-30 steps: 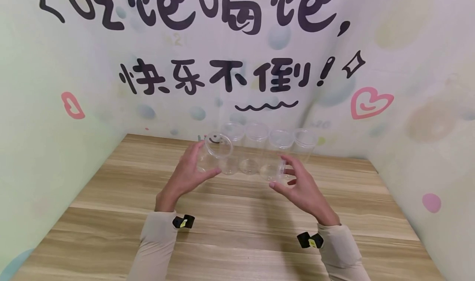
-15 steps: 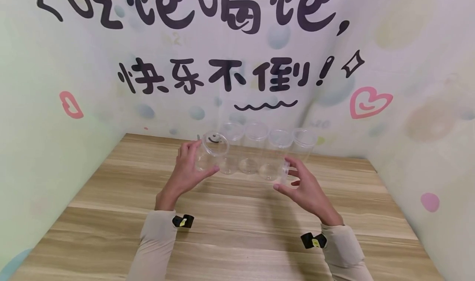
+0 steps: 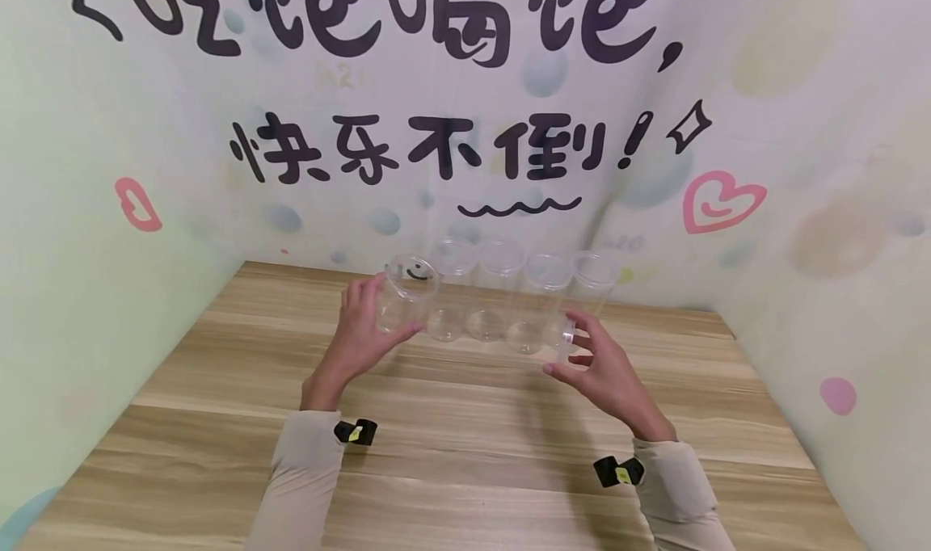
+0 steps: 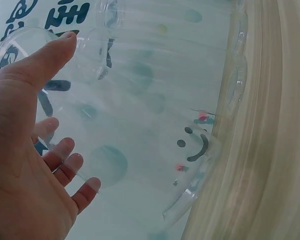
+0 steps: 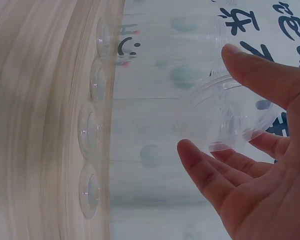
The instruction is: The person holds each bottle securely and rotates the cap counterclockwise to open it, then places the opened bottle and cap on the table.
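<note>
Our left hand (image 3: pixel 358 329), fingers curled round a clear jar (image 3: pixel 400 304), holds its long axis tilted, mouth up, near the table's (image 3: pixel 451 454) far edge. Our right hand (image 3: pixel 605 365) pinches the lid (image 5: pixel 222 112) on edge, well right of that mouth, before the standing jars (image 3: pixel 496 292).

- Five clear jars (image 3: pixel 497 296): four stand in a row, one is held
- One clear lid (image 5: pixel 210 112)
- Two hands: left hand (image 3: pixel 364 329), right hand (image 3: pixel 604 373)
- Two pale sleeves (image 3: pixel 300 478)
- Two black wrist straps (image 3: pixel 367 431)
- Two yellow tags (image 3: pixel 623 476), one per strap
- One wooden tabletop (image 3: pixel 451 454)
- Two rows of black characters (image 3: pixel 445 151)
- Two pink hearts (image 3: pixel 723 205)
- One wavy line (image 3: pixel 520 208)
</note>
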Tool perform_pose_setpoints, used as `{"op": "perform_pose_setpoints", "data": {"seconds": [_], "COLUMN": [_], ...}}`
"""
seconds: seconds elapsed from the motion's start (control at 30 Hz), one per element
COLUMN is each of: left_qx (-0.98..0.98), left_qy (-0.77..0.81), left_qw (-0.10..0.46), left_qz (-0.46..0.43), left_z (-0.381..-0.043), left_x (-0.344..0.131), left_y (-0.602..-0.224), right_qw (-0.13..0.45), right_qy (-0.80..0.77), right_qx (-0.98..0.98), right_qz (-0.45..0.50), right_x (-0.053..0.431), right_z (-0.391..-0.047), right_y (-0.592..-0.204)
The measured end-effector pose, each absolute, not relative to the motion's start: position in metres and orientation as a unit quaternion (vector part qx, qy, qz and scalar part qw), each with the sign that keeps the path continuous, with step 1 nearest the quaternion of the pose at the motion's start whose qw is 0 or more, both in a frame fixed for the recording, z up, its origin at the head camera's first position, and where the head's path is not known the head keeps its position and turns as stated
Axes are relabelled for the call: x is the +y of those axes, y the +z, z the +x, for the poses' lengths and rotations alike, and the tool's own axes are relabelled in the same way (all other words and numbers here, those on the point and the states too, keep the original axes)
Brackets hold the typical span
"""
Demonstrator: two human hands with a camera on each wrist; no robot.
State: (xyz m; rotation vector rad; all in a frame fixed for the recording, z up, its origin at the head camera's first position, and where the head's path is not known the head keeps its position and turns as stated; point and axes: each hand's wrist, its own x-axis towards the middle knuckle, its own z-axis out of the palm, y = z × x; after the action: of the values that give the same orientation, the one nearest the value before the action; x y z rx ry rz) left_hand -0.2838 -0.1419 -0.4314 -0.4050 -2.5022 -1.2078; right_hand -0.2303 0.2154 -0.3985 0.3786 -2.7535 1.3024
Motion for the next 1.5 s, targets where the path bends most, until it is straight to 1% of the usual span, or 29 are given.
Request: {"op": "perform_pose_setpoints", "data": {"seconds": [0.23, 0.53, 0.8, 1.23, 1.5], "left_qx": [-0.878, -0.876, -0.866, -0.855, -0.855], "left_qy": [-0.434, -0.438, -0.457, -0.479, -0.486], "left_qw": [0.160, 0.178, 0.188, 0.189, 0.176], "left_qz": [-0.125, -0.098, -0.075, -0.057, -0.045], "left_z": [-0.284, -0.287, -0.287, -0.288, -0.287], "left_x": [-0.146, -0.150, -0.152, -0.154, -0.155], "left_y": [-0.430, -0.432, -0.432, -0.434, -0.434], "right_qw": [0.026, 0.028, 0.021, 0.028, 0.030], "right_qy": [0.434, 0.436, 0.423, 0.397, 0.361], "right_qx": [-0.893, -0.891, -0.900, -0.913, -0.929], "right_qz": [0.116, 0.121, 0.106, 0.092, 0.078], "right_x": [0.219, 0.225, 0.233, 0.241, 0.248], "right_z": [-0.231, -0.232, -0.232, -0.232, -0.231], "right_y": [-0.402, -0.404, -0.407, -0.414, -0.416]}}
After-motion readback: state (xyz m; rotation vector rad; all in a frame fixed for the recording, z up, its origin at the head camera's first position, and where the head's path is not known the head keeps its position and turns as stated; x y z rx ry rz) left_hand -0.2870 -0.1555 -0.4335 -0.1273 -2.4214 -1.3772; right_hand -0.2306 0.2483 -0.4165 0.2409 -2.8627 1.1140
